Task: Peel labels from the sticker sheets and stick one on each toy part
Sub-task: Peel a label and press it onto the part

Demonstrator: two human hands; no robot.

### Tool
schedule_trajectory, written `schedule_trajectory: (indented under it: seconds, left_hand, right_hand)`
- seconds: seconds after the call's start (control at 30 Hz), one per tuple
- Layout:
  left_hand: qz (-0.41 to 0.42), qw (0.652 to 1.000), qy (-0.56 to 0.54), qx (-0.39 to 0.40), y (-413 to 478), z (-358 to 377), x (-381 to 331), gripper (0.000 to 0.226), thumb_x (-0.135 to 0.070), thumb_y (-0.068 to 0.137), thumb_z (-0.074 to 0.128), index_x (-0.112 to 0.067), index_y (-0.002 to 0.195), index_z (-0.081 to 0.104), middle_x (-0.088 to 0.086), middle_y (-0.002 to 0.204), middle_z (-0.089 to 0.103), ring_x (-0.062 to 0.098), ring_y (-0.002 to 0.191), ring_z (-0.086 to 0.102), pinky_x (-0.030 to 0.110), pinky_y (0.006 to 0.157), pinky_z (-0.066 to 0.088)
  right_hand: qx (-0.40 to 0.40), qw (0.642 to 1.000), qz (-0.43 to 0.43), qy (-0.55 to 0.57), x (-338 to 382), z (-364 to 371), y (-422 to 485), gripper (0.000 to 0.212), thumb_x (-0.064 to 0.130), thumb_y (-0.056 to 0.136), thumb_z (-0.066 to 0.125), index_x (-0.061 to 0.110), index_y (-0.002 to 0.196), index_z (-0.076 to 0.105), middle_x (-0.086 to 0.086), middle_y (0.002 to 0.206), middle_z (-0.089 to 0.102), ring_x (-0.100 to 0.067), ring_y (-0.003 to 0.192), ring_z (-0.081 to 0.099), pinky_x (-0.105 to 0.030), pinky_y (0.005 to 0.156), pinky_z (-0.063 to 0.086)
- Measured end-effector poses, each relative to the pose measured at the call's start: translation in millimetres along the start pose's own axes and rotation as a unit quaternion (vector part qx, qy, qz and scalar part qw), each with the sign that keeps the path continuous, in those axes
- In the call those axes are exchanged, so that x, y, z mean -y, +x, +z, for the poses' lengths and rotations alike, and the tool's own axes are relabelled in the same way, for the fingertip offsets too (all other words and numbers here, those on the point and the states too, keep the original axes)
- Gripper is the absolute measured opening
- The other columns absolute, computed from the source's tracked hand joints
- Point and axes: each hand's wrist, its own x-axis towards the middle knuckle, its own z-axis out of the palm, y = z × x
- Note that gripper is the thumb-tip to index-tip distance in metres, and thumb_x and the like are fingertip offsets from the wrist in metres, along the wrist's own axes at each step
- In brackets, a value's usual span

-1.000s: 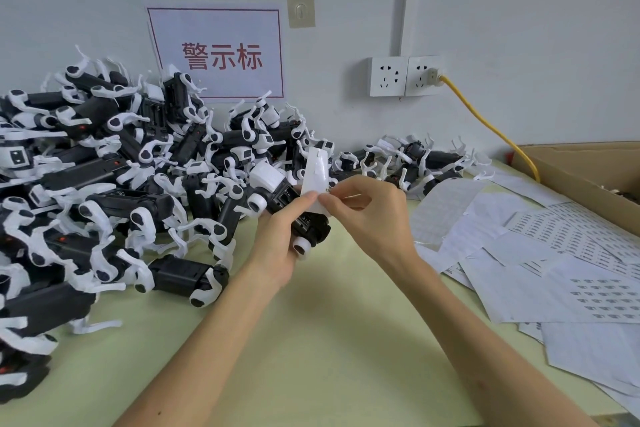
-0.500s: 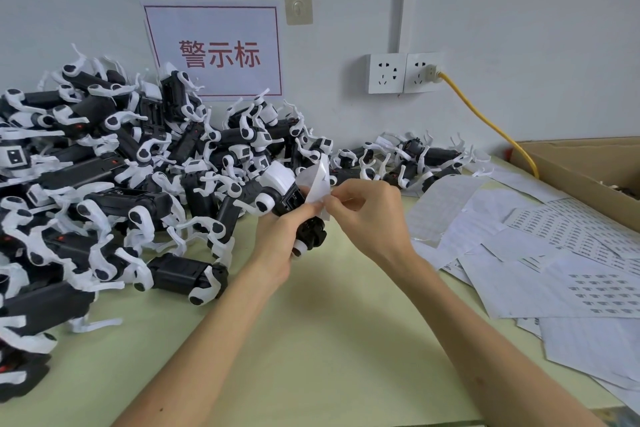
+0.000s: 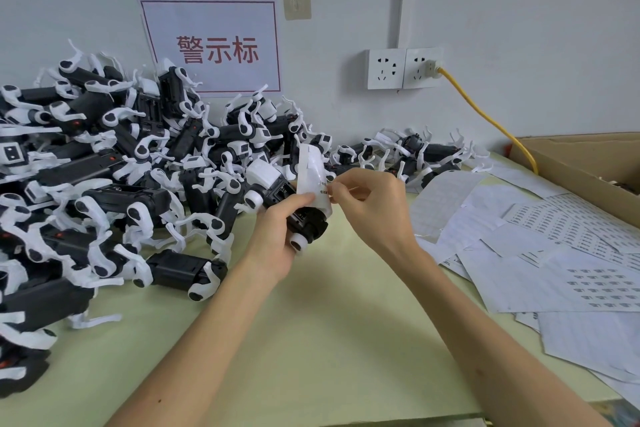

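Fingers [image 3: 348, 181] of my right hand [image 3: 374, 208] pinch a label [image 3: 323, 188] on the strip [image 3: 311, 166].
My left hand [image 3: 277, 232] grips strip and toy [image 3: 306, 224] above the surface [image 3: 329, 340]; label not stuck yet, pile [image 3: 104, 184] likely waiting.

Toy pile [image 3: 104, 184], left: black bodies, white legs. Held toy [image 3: 277, 189]: same. Sticker strip [image 3: 310, 166]: white, dark print. Sticker sheets [image 3: 554, 270], right: white, dark label rows. Table [image 3: 329, 340]: pale green. Far cable [image 3: 485, 114]: yellow.

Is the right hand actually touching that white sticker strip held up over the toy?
Touching. The head view shows the right hand pinching the right edge of the sticker strip between thumb and forefinger, with no gap visible.
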Motion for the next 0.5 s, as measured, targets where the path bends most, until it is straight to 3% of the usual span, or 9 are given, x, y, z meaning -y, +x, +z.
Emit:
schedule_trajectory:
  seconds: [0.07,0.2,0.3,0.4,0.5]
  left_hand:
    - [-0.011,1.000,-0.017,0.015,-1.2,-0.4,-0.2,0.017,-0.012,0.091,0.066,-0.008,0.103,0.077,0.010,0.096,0.078,0.017,0.078,0.076,0.018,0.044,0.047]
    - [0.000,0.998,-0.007,0.058,-2.7,-2.0,0.5,0.023,-0.016,0.088,0.068,-0.011,0.109,0.078,0.007,0.101,0.078,0.018,0.087,0.077,0.019,0.049,0.049]
    - [-0.003,0.996,0.010,0.094,-2.7,-2.8,1.6,0.024,-0.022,0.085,0.066,-0.019,0.102,0.083,0.005,0.106,0.078,0.018,0.096,0.075,0.024,0.058,0.043]
    - [-0.009,0.994,0.002,0.108,-2.1,-3.4,2.7,0.022,-0.025,0.081,0.066,-0.024,0.090,0.085,0.004,0.098,0.079,0.015,0.088,0.074,0.031,0.071,0.035]
    - [-0.009,0.992,-0.014,0.126,-2.1,-3.1,2.8,0.022,-0.026,0.079,0.067,-0.022,0.091,0.085,0.004,0.097,0.079,0.014,0.087,0.075,0.032,0.072,0.032]
  right_hand:
    - [0.001,1.000,-0.003,0.012,0.0,-0.1,0.5,0.013,0.014,0.088,0.068,0.018,0.078,0.075,0.013,0.074,0.073,-0.007,0.072,0.071,-0.024,0.070,0.056]
    - [-0.016,1.000,-0.011,0.017,1.0,2.7,-1.1,0.012,0.027,0.083,0.078,0.023,0.075,0.069,0.016,0.073,0.070,-0.004,0.066,0.067,-0.011,0.061,0.047]
    - [-0.026,0.999,-0.020,0.016,0.5,1.6,-0.1,0.013,0.025,0.083,0.077,0.022,0.075,0.068,0.015,0.073,0.069,-0.006,0.065,0.066,-0.014,0.062,0.047]
    - [-0.037,0.999,-0.034,0.013,1.9,0.8,-0.4,0.010,0.024,0.086,0.069,0.022,0.077,0.070,0.019,0.073,0.069,-0.008,0.067,0.065,-0.020,0.065,0.050]
    - [-0.059,0.997,-0.054,0.001,3.8,-0.4,-1.1,0.011,0.024,0.087,0.064,0.021,0.079,0.072,0.018,0.077,0.070,-0.009,0.071,0.066,-0.026,0.068,0.053]
